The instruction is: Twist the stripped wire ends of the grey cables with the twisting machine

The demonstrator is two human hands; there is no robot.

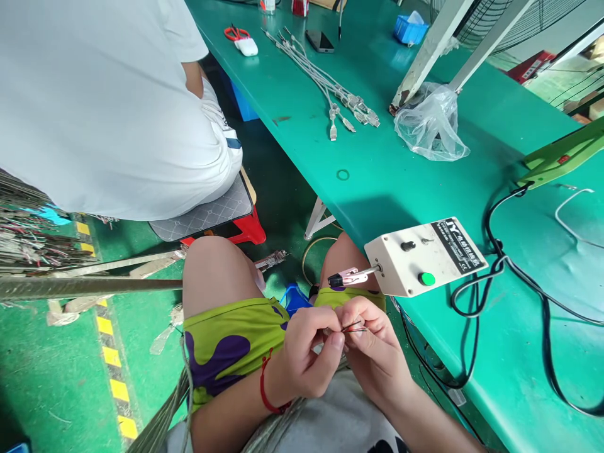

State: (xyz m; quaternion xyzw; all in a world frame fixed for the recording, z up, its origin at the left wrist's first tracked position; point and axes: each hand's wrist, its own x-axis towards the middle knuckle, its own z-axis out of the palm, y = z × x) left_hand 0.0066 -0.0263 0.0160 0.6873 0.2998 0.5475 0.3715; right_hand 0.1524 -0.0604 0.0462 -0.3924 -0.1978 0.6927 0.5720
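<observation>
Over my lap, my left hand (pixel 311 355) and my right hand (pixel 377 346) meet, both with fingers pinched together. Between the fingertips are thin dark and red wires (pixel 355 328) of a cable end, gripped from both sides. How the wires join the cable is hidden by my fingers. A bundle of grey cables (pixel 165 409) lies across my lap and runs down at the left. Just beyond my hands, a white box (pixel 427 255) with a green button and a knob sits at the table edge. A pink clip (pixel 352 277) sticks out on its shaft.
The green table (pixel 368 189) holds several USB cables (pixel 330 88), a phone (pixel 319 41), red-handled scissors (pixel 236 33), a plastic bag (pixel 434 123) and black cords (pixel 476 314). A person in white (pixel 108 107) sits on a stool (pixel 212 217) at the left. Cables are piled at far left.
</observation>
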